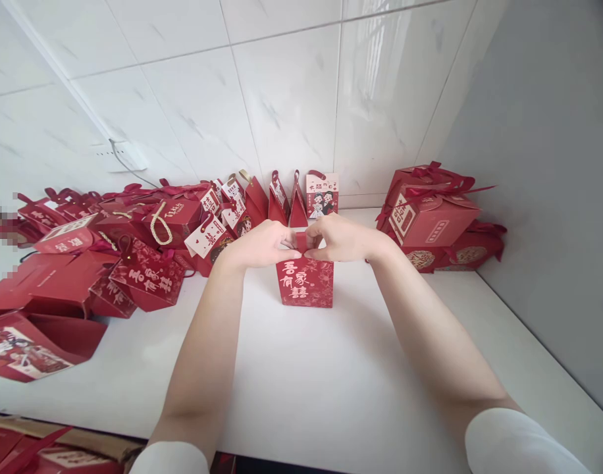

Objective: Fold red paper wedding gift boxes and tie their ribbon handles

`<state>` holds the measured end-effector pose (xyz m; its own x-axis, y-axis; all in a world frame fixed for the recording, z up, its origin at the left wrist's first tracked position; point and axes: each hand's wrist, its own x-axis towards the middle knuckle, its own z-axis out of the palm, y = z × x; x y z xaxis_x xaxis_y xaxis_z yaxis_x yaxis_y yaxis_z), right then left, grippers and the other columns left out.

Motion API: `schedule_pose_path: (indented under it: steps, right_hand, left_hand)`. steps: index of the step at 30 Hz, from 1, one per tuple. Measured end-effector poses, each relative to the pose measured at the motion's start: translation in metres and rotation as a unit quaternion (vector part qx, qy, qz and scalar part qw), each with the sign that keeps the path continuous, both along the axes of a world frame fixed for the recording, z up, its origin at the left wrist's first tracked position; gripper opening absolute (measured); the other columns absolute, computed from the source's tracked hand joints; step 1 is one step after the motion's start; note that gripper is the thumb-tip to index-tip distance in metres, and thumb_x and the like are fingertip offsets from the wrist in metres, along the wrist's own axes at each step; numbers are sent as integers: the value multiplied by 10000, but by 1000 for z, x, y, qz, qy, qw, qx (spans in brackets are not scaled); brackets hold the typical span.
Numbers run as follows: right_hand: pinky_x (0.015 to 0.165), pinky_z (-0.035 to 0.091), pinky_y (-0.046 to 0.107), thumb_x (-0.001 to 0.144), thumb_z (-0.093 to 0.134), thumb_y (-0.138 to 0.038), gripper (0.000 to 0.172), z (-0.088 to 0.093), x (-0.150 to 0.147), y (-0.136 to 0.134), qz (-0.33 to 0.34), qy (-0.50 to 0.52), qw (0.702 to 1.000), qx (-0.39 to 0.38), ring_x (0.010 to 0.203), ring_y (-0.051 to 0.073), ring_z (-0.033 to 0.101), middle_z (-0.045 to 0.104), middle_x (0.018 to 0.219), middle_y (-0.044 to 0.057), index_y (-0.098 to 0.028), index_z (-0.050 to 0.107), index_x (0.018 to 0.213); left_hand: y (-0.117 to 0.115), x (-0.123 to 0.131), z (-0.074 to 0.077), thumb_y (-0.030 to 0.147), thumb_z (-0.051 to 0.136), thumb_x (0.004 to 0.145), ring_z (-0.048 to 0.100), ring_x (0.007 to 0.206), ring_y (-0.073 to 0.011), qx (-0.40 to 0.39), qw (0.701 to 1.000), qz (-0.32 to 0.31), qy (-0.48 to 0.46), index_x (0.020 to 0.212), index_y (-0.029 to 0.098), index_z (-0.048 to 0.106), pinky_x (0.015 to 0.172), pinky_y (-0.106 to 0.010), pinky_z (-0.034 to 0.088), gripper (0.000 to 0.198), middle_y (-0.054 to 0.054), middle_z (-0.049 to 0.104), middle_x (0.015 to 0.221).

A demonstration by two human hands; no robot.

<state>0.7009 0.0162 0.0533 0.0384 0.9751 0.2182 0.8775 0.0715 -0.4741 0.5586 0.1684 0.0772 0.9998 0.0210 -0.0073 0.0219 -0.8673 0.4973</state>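
A small red gift box (305,283) with gold characters on its front stands upright on the white table (301,382). Both of my hands meet over its top. My left hand (262,245) has its fingers curled and pinches the box's top flap from the left. My right hand (341,238) pinches the same top from the right, fingers pressed together. The top edge of the box is mostly hidden under my fingers.
A heap of red gift boxes and bags (133,237) fills the table's left and back. Three upright boxes (301,196) stand against the tiled wall behind. Larger ribboned red boxes (432,214) are stacked at the right. A grey wall (553,197) bounds the right side.
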Motion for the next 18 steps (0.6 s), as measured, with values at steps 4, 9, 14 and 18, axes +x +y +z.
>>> schedule_pose_path:
  steps: [4, 9, 14, 18]
  right_hand:
    - [629, 351, 274, 785, 601, -249, 105, -1, 6, 1, -48, 35, 995, 80, 625, 128, 522, 649, 705, -7, -173, 655, 736]
    - [700, 408, 291, 788, 668, -365, 204, -29, 37, 18, -92, 173, 968, 157, 704, 147, 569, 678, 778, 19, -161, 684, 798]
    - [816, 456, 316, 721, 753, -466, 327, -90, 70, 35, -61, 424, 887, 169, 798, 157, 597, 681, 863, 26, -173, 672, 840]
    - [955, 455, 364, 697, 752, -541, 416, -133, 71, 44, -74, 545, 815, 180, 978, 204, 632, 709, 1044, 39, -235, 682, 971]
  left_hand:
    - [9, 6, -10, 355, 628, 794, 620, 770, -188, -55, 994, 55, -71, 775, 141, 683, 709, -291, 471, 222, -26, 675, 767]
    - [36, 20, -35, 353, 687, 775, 644, 1003, -236, -147, 974, 87, -146, 1023, 168, 708, 915, -358, 490, 309, -80, 708, 1077]
    - [63, 26, -73, 433, 757, 723, 654, 1032, -289, -267, 952, 101, -114, 1061, 148, 707, 925, -392, 497, 445, -121, 712, 1120]
    - [66, 40, -120, 543, 649, 809, 567, 1219, -294, -368, 895, 162, -196, 1224, 179, 636, 1031, -370, 439, 552, -116, 636, 1299]
